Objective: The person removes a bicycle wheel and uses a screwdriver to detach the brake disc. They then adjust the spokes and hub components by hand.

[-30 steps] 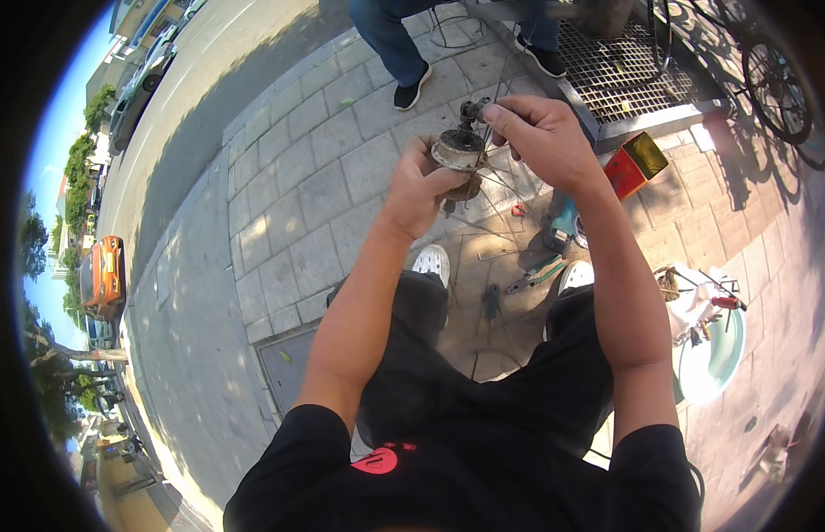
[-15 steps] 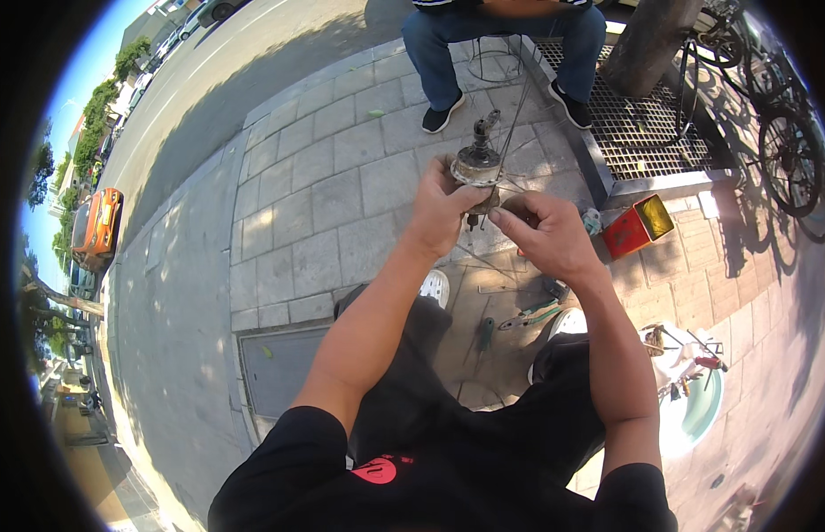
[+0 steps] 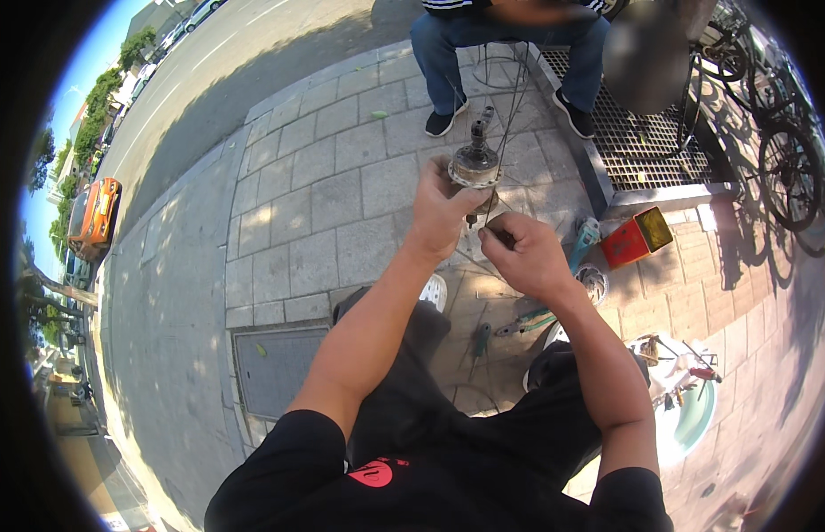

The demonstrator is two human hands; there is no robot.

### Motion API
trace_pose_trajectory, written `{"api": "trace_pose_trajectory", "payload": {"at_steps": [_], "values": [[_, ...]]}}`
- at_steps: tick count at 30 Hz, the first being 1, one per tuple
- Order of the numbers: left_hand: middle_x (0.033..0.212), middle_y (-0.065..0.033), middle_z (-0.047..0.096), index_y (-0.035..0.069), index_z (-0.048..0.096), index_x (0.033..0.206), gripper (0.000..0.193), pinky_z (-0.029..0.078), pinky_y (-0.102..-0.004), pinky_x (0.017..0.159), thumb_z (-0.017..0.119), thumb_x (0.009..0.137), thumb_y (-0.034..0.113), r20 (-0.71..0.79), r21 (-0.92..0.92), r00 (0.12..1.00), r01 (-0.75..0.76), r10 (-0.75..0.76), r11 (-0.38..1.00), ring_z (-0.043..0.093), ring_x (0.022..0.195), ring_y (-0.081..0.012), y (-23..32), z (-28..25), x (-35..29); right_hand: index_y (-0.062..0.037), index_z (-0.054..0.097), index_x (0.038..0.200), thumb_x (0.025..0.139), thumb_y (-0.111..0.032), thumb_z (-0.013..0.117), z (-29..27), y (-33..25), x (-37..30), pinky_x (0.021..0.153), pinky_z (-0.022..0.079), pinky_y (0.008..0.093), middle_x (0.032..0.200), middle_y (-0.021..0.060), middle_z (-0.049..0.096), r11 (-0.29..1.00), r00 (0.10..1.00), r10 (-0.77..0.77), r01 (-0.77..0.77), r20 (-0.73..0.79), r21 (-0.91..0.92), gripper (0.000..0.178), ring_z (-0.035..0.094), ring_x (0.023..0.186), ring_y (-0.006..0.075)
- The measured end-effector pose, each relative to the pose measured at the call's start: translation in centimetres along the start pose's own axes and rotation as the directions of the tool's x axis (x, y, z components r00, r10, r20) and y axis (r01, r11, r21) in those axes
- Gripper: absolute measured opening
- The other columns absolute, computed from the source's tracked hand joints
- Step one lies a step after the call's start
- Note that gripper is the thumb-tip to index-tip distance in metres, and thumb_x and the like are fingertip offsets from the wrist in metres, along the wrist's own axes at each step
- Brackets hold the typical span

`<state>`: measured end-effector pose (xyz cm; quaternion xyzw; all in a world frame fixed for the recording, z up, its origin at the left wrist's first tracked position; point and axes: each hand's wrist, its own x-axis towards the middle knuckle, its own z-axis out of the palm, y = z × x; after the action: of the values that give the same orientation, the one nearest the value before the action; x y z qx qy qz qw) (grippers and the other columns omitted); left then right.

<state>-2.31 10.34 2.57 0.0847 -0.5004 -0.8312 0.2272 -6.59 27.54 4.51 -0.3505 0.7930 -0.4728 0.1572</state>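
My left hand (image 3: pixel 437 211) is wrapped round a metal wheel hub (image 3: pixel 475 165), held upright with its axle end pointing up and away from me. Several thin wire spokes (image 3: pixel 512 120) stick out from the hub, some rising to the far right. Just below and right of the hub, my right hand (image 3: pixel 532 259) is closed, thumb and forefinger pinched at the lower end of a thin spoke. Fingers hide part of that spoke and the hub's underside.
Pliers (image 3: pixel 523 323) and a green-handled tool (image 3: pixel 482 339) lie between my feet. A red open box (image 3: pixel 627 241) stands at the right, a pale green basin (image 3: pixel 695 421) with tools nearer. A seated person (image 3: pixel 439 66) faces me; a metal grating (image 3: pixel 652 146) and bicycles (image 3: pixel 789 168) are beyond.
My right hand has moved slightly down and left, its fingers now more tightly closed. The left hand still holds the hub in nearly the same place. The view has shifted a little.
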Motion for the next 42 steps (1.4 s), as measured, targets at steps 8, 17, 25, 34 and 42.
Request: {"api": "trace_pose_trajectory", "payload": {"at_steps": [8,17,25,34,42], "values": [[0.115,-0.0165,0.065,-0.001,0.042,0.125,0.049,0.061,-0.0415,0.087,0.070,0.085,-0.005,-0.033,-0.116,0.999,-0.009,0.005,0.993,0.072,0.099,-0.0265,1.9,-1.2,0.5,-0.0038,0.075,0.093,0.083,-0.038,0.070,3.4,6.0,-3.2,0.080,0.056,0.0499,0.095,0.0204,0.073,0.869,0.923,0.157,0.039,0.351,-0.492,0.036,0.071,0.090,0.0413],[0.113,-0.0213,0.070,-0.002,0.054,0.133,0.047,0.054,-0.0431,0.075,0.062,0.087,0.009,0.131,-0.174,0.989,0.092,-0.070,0.980,0.073,0.099,-0.0384,2.8,-2.1,0.5,0.0003,0.075,0.092,0.099,-0.041,0.073,-5.9,2.1,0.3,0.062,0.054,0.0277,0.073,0.0033,0.068,0.930,0.820,0.302,-0.366,0.486,0.040,0.041,0.065,0.067,0.0104],[0.107,-0.0225,0.072,-0.004,0.058,0.129,0.055,0.054,-0.0412,0.070,0.067,0.078,0.012,0.362,-0.024,0.884,0.326,-0.296,0.945,0.074,0.096,-0.0380,1.8,-0.9,0.3,-0.0017,0.074,0.118,0.104,-0.035,0.068,-8.3,-0.6,3.9,0.057,0.047,0.0203,0.090,0.0004,0.071,0.826,0.952,0.069,0.114,-0.300,0.552,0.037,0.058,0.069,0.0039],[0.115,-0.0178,0.070,-0.001,0.047,0.133,0.068,0.062,-0.0453,0.089,0.078,0.072,-0.003,0.329,0.116,0.860,0.373,-0.390,0.921,0.075,0.098,-0.0326,0.5,0.4,-0.1,-0.0015,0.076,0.112,0.103,-0.032,0.070,-8.4,0.2,4.1,0.060,0.048,0.0209,0.084,-0.0005,0.071,0.874,0.923,-0.016,0.200,-0.384,0.443,0.032,0.058,0.068,0.0039],[0.117,-0.0180,0.069,-0.001,0.047,0.132,0.064,0.061,-0.0453,0.088,0.076,0.074,-0.004,0.341,0.119,0.868,0.339,-0.360,0.933,0.074,0.095,-0.0324,0.3,0.2,-0.3,0.0005,0.077,0.111,0.101,-0.029,0.071,-8.0,0.7,3.6,0.061,0.047,0.0229,0.081,-0.0013,0.069,0.944,0.943,0.042,0.070,-0.330,0.321,0.032,0.057,0.068,0.0046]]}}
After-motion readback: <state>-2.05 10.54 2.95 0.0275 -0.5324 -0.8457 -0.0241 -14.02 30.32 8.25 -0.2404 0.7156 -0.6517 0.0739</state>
